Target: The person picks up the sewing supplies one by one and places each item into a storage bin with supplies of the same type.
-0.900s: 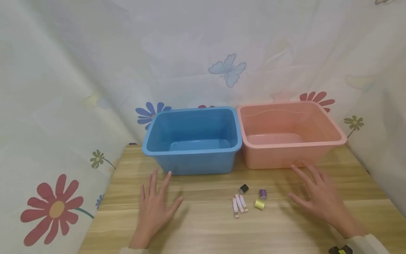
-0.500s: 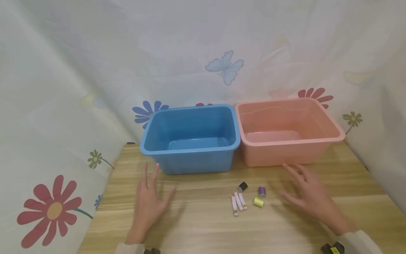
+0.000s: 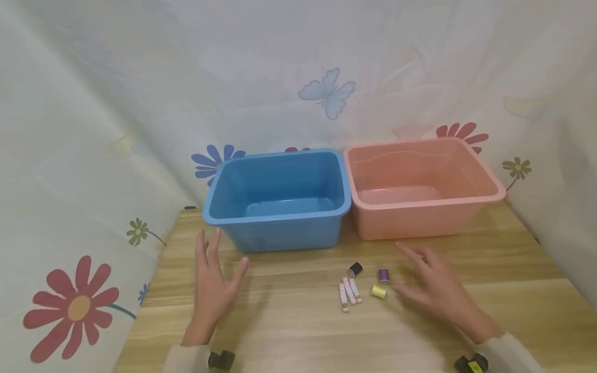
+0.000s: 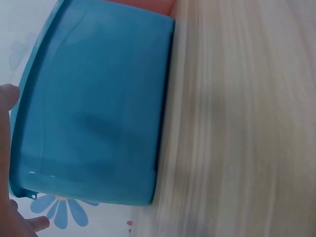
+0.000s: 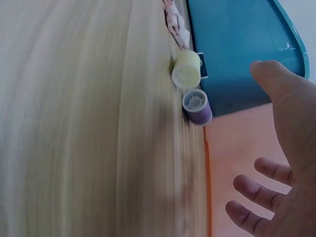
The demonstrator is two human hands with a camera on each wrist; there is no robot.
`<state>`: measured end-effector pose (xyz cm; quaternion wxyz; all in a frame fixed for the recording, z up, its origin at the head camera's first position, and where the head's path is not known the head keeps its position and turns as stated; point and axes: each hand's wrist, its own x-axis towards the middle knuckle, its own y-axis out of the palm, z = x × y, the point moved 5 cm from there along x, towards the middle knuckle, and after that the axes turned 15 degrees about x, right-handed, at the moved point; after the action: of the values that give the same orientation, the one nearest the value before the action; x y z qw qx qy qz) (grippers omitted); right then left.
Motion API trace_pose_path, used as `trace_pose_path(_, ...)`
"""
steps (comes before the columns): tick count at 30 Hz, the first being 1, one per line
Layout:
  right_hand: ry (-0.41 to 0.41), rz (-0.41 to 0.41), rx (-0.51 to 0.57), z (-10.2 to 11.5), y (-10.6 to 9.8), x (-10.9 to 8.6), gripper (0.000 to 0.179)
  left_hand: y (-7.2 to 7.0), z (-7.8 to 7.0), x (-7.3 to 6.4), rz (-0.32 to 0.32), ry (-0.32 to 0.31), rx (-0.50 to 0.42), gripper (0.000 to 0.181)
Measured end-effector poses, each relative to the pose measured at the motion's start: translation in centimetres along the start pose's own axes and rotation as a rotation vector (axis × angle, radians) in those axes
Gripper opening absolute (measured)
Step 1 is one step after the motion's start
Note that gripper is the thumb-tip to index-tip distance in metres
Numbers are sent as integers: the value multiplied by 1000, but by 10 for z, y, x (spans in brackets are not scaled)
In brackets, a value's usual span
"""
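Note:
Three thread spools lie on the wooden table (image 3: 298, 331): a black spool (image 3: 355, 269), a purple spool (image 3: 384, 275) and a yellow spool (image 3: 379, 291). Left of them are several slim white-and-pink strips (image 3: 350, 291), side by side. My right hand (image 3: 434, 287) hovers just right of the spools, fingers spread and holding nothing. In the right wrist view its thumb and fingers stand apart, with the purple spool (image 5: 199, 109) and the yellow one (image 5: 187, 70) nearby. My left hand (image 3: 212, 285), empty with fingers spread, is in front of the blue tub's left corner.
A blue tub (image 3: 280, 235) and a pink tub (image 3: 420, 223) stand side by side at the back of the table, rims meeting. No items show inside either. A flower-printed curtain (image 3: 261, 67) encloses the back and sides. Dark wrist devices (image 3: 221, 360) are strapped to both wrists.
My right hand has moved left, closer to the spools. The left hand has shifted slightly left and its fingers have bent a little. The head view has tilted slightly; spools and tubs keep their places.

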<state>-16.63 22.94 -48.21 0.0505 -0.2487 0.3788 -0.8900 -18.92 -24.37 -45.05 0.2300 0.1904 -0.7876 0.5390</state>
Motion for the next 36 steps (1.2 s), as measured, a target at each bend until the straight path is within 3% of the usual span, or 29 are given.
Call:
trace_pose_path(10, -20, 29, 44, 11, 14, 5, 94, -2, -2, 16, 44, -77, -118, 88)
trace_pose_path(19, -62, 11, 36, 30, 26, 10, 93, 4, 0, 31, 54, -138, -189, 86)
trace_pose_path(30, 134, 134, 118, 58, 50, 6, 86, 13, 0, 39, 80, -182, -279, 85)
trace_pose_path(36, 25, 126, 83, 60, 57, 10, 80, 18, -3, 44, 89, -188, -287, 86)
